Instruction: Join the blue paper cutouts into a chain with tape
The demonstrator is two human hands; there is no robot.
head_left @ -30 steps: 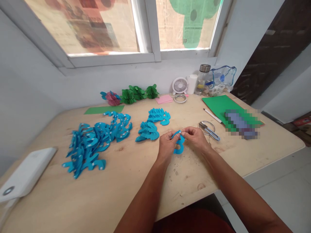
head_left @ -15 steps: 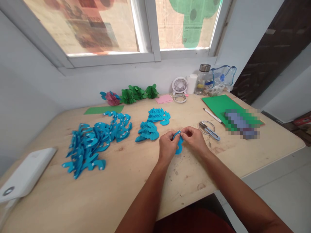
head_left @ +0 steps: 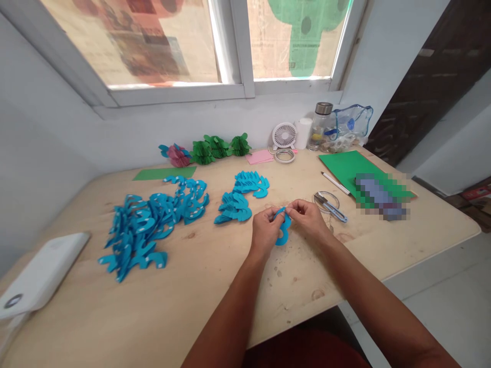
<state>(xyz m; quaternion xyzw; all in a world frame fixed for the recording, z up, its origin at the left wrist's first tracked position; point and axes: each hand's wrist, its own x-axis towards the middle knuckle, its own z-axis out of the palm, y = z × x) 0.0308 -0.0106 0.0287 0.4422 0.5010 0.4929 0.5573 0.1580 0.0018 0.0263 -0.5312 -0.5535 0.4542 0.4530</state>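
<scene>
Our fingers (head_left: 295, 209) are clamped on the top of a blue cutout (head_left: 283, 238), which hangs between our hands over the table (head_left: 199, 306). From the left, we have a white device (head_left: 44, 271), then a loose blue heap (head_left: 141, 220), then neat blue stacks (head_left: 235, 208). Next comes our left hand (head_left: 264, 229), pinching the cutout, and our right hand (head_left: 310, 220), pinching it too. Beyond lie a knife (head_left: 338, 212), a pen (head_left: 336, 183) and green card (head_left: 345, 166).

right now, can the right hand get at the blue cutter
Probably yes: the blue cutter lies beside the right hand, nothing visible between, though that hand's grip is on blue paper.
</scene>
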